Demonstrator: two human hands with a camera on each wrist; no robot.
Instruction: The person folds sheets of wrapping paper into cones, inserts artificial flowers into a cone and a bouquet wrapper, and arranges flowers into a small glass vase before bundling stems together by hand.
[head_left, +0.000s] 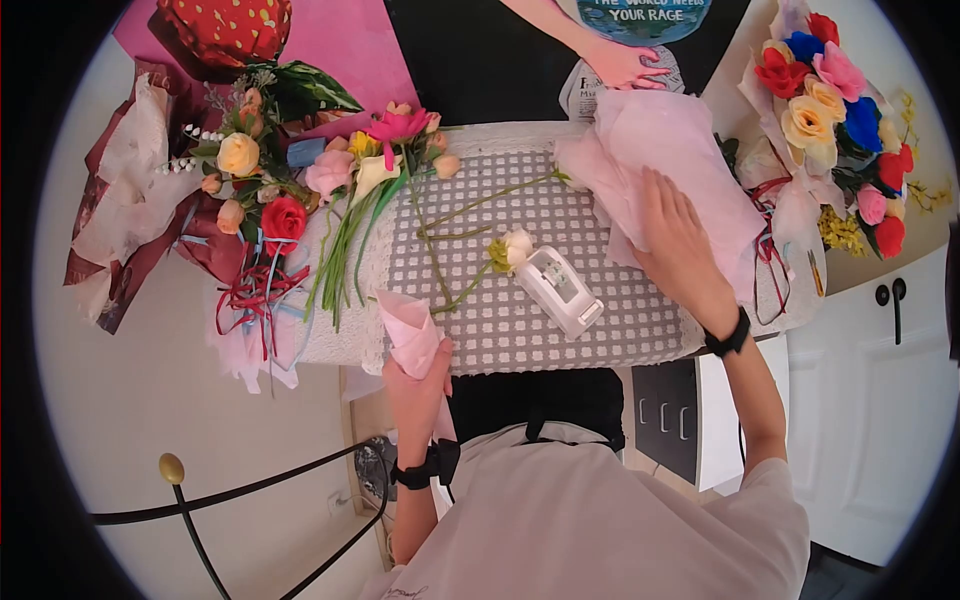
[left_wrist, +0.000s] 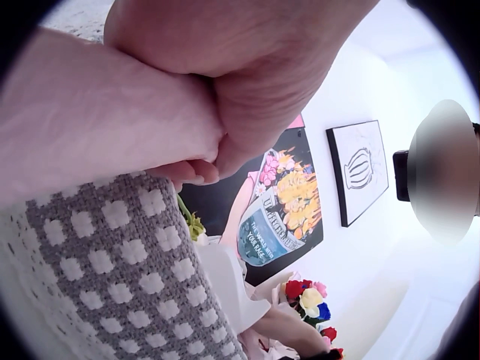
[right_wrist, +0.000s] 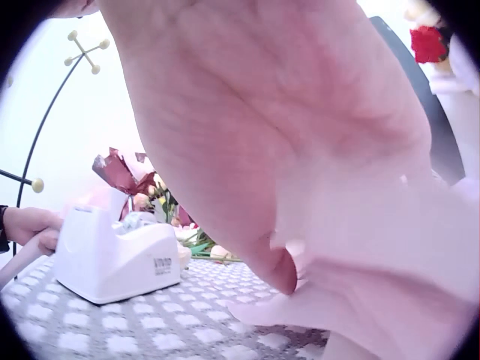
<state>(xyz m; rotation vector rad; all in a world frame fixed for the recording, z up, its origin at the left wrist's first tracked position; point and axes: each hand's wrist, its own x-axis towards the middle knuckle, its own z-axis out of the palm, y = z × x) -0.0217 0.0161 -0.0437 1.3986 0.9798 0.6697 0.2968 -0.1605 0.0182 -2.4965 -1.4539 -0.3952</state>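
Observation:
My left hand (head_left: 418, 378) grips a rolled cone of pink wrapping paper (head_left: 410, 328) at the front edge of the table, its flared end pointing away from me. A strip of the same paper trails below that hand along the wrist. On the right, my right hand (head_left: 680, 245) rests with straight fingers on a loose pile of pale pink paper (head_left: 690, 150). Its thumb touches the paper's edge in the right wrist view. Between the hands stands a white tape dispenser (head_left: 565, 295), with a white rose (head_left: 516, 247) right at its far end.
A grey-and-white checked cloth (head_left: 490, 335) covers the table. Long-stemmed artificial flowers (head_left: 350, 240) lie at left, beside a wrapped bouquet (head_left: 245, 170) with red ribbons. Another colourful bouquet (head_left: 830, 110) stands at the right. Posters (head_left: 470, 60) line the back.

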